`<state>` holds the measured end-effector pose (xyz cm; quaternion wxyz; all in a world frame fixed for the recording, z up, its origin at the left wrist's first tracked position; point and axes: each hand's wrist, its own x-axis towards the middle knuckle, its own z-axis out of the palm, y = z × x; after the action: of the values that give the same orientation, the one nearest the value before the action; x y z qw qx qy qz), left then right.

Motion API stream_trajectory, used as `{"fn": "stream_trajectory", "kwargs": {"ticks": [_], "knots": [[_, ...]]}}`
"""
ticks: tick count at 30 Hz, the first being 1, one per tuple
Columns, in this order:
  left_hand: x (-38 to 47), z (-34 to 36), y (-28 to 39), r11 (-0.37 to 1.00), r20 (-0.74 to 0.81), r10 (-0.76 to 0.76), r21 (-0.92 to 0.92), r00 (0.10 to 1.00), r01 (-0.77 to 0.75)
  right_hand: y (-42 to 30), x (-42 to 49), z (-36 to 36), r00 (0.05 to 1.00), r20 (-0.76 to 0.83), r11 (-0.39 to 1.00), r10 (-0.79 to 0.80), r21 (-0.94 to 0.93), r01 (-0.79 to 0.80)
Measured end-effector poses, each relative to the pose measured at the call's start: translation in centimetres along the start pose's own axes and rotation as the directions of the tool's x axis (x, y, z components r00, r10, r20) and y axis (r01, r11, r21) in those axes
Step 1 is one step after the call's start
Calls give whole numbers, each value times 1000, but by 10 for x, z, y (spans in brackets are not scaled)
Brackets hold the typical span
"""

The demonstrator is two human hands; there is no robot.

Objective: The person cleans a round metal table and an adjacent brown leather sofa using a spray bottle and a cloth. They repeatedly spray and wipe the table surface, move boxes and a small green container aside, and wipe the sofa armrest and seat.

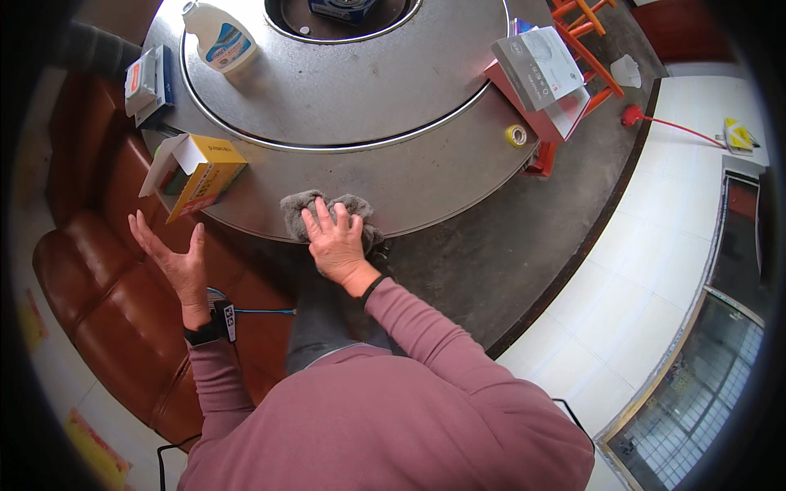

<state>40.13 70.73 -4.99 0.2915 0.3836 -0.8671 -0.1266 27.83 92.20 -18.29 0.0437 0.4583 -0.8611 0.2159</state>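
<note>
My right hand (336, 242) presses a crumpled grey cloth (296, 212) onto the front edge of a round metal-topped table (424, 166). The fingers are spread over the cloth, and part of it hangs past the rim. In the air to the left, my left hand (178, 264) holds nothing, its fingers apart. Just beyond that hand, an opened yellow cardboard box (212, 175) lies near the table's left edge, its white flap raised and something green inside.
A plastic jug (221, 40) stands on the raised inner disc. Packets (144, 83) rest at the left edge; boxes (540, 67) and a yellow tape roll (516, 135) sit at the right. A brown leather sofa (123, 301) is on the left, an orange stool (592, 55) beyond the boxes.
</note>
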Motion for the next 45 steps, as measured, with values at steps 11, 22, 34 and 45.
{"fn": "stream_trajectory", "kwargs": {"ticks": [11,22,34,45], "knots": [[40,15,-6,994,-1,107,31,994,-106,272,6,-88,963,-62,931,262,-246,-269],[48,21,-23,992,28,37,-122,999,-34,79,-8,-23,989,127,985,72,-164,-50],[-4,-61,-18,872,-145,-273,-455,951,181,-21,88,28,898,122,867,-423,342,362],[-65,-99,-50,795,-159,-500,-473,851,379,84,58,-26,927,197,947,-319,20,322]]}}
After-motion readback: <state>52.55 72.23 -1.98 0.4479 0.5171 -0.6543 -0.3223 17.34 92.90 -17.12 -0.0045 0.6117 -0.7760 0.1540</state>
